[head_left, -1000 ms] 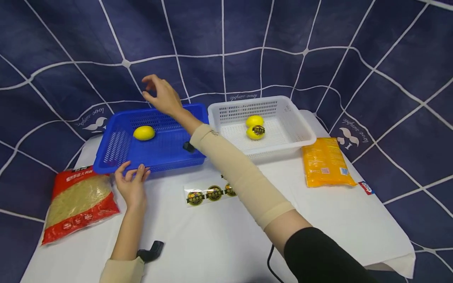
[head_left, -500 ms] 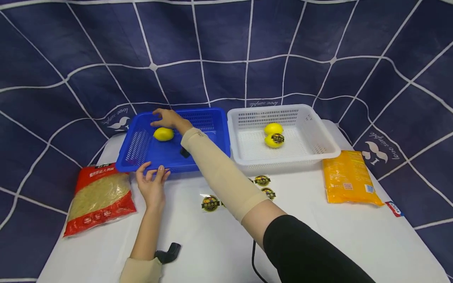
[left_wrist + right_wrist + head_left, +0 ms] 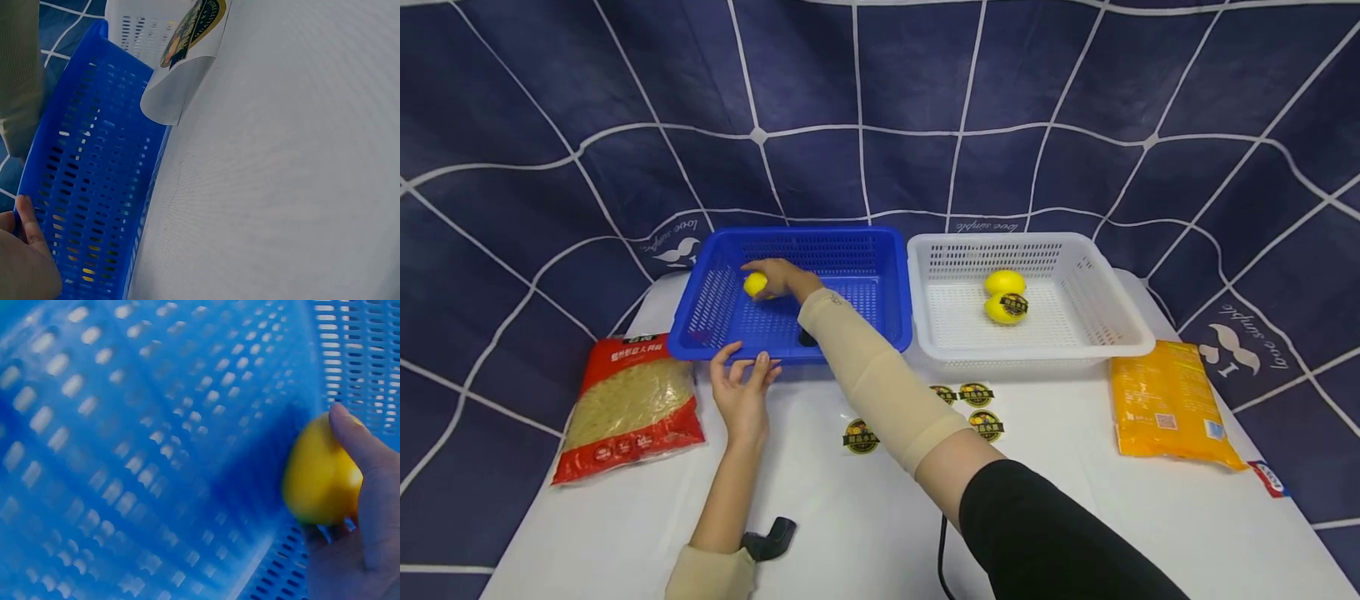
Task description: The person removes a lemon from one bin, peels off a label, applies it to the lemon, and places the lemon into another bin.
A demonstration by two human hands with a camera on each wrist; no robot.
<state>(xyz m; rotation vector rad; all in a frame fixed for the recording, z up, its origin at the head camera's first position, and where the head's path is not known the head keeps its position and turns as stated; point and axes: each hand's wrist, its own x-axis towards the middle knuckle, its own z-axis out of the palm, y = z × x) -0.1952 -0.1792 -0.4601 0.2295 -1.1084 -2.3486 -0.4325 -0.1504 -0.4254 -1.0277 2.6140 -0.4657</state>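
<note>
Gripping with both hands (image 3: 781,277) (image 3: 743,404) — right, lemon (image 3: 317,478); left, blue basket's edge (image 3: 694,353) — floor space (image 3: 861,298) rightward

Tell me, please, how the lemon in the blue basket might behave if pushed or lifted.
The lemon would likely roll if pushed, given its rounded shape. Its smooth skin may be slightly slippery. It should lift easily, fitting within the right hand.
</note>
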